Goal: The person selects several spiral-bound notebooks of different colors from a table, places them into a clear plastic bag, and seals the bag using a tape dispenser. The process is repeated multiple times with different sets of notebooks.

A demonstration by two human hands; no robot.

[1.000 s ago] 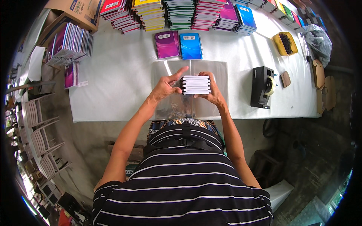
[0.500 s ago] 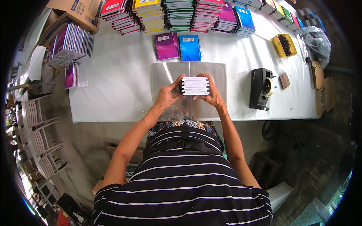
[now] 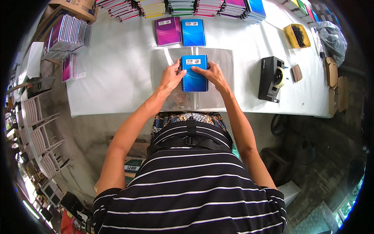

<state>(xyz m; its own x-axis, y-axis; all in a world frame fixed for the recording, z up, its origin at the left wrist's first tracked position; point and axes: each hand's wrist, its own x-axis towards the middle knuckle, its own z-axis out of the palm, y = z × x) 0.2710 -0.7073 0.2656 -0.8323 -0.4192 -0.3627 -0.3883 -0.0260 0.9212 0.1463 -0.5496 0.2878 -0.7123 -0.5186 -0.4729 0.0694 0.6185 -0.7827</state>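
Note:
A small stack of spiral notebooks (image 3: 194,82) is between my hands, a blue cover with a white label facing up. My left hand (image 3: 171,77) grips its left edge, the thumb along the side. On the other side my right hand (image 3: 215,75) holds the right edge, its thumb lying across the cover below the label. Fingers under the stack are hidden. Beneath lies a clear plastic sheet (image 3: 222,58) on the white-covered table. Just beyond it, a purple notebook (image 3: 168,32) and a blue notebook (image 3: 194,33) lie side by side.
Tall notebook piles (image 3: 181,8) line the far edge. More purple notebooks (image 3: 69,37) and a cardboard box (image 3: 80,9) stand at left. To the right are a black tape dispenser (image 3: 269,80), a brown block (image 3: 297,73), a yellow tub (image 3: 288,35) of dark bits and a plastic bag (image 3: 331,41).
The stack in my hands has tipped from showing its white page edges to showing its blue cover. My right thumb has come onto the cover. The whole view has shifted slightly.

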